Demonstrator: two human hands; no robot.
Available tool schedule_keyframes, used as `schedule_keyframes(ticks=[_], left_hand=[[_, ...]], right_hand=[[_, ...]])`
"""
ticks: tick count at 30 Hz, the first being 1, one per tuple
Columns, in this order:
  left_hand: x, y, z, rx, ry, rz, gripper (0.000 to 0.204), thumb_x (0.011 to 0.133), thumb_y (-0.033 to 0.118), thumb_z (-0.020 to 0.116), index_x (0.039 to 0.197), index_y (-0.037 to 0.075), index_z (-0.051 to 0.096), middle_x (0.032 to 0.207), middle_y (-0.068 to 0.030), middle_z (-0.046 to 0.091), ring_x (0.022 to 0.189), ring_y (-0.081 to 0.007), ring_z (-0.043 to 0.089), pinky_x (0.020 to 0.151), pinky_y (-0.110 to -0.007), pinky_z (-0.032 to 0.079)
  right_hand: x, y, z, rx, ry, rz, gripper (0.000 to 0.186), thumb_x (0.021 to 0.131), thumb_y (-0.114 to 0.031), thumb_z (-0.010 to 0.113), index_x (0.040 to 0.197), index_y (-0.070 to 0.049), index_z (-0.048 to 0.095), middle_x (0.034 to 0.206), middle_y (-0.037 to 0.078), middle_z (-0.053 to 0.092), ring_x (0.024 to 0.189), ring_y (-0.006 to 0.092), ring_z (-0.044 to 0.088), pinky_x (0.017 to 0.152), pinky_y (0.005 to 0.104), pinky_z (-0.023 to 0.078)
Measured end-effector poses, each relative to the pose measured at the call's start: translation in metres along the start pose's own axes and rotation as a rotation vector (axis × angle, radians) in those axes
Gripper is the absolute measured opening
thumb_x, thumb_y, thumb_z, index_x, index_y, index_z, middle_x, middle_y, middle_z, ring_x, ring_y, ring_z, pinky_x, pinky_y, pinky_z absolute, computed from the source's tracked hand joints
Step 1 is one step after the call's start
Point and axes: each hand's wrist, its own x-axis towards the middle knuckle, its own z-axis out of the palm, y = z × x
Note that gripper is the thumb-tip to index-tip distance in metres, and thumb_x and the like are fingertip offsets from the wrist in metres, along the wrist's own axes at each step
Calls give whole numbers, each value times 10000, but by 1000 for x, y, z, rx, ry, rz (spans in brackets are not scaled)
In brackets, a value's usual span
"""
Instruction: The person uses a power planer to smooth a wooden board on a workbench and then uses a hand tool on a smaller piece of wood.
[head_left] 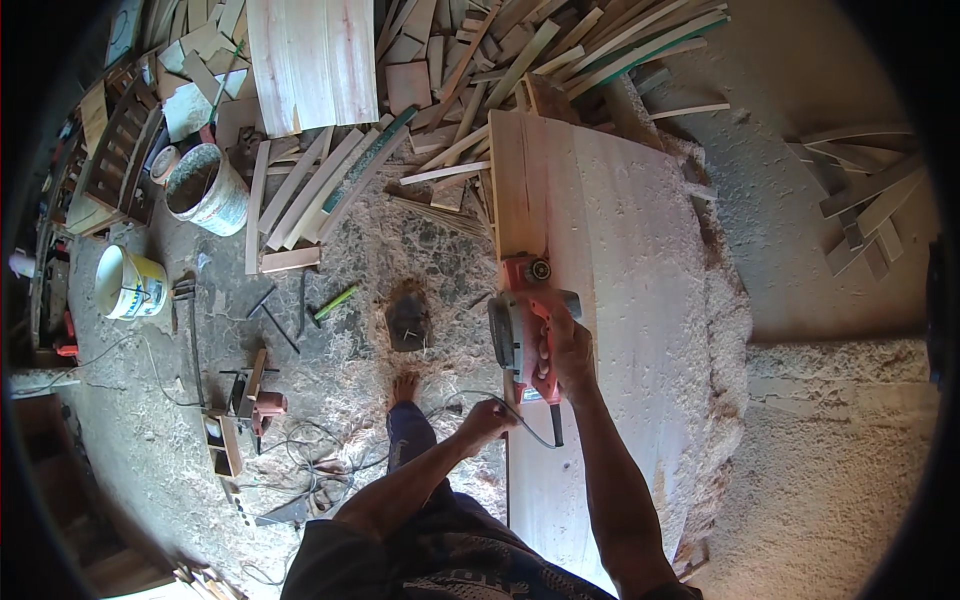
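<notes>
- Far left of both hands, a white bucket (128, 283) and a grey bucket (207, 188) stand on the shavings-covered floor (380, 250), untouched.
- The left hand (487, 420) is closed around the black power cord (520, 425), keeping it beside the board's near-left edge.
- Just right of it, the right hand (566, 350) is closed on the handle of the red electric planer (525, 325), which sits on the wide board (610, 260).
- Judging by the thick shavings (725, 330) heaped right of that grip, much planing looks done; the planer sits near the left edge, mid-length, with the strip ahead seemingly left.
</notes>
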Motion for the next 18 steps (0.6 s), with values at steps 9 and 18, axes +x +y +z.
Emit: schedule_keyframes(ticks=[9,18], left_hand=[[-3,14,6,286,64,7,343,850,304,806,998,-2,758,848,-97,752,707,-167,694,647,-340,544],[-6,14,8,448,120,36,352,848,320,799,1040,26,771,943,-115,777,830,-213,728,769,-356,555]], right_hand=[[60,-37,14,-33,-7,-7,543,1001,-552,540,825,-43,608,567,23,522,402,114,479,364,291,393],[120,-66,27,-30,-6,4,579,982,-609,545,817,-56,597,600,21,527,434,111,488,376,287,406]])
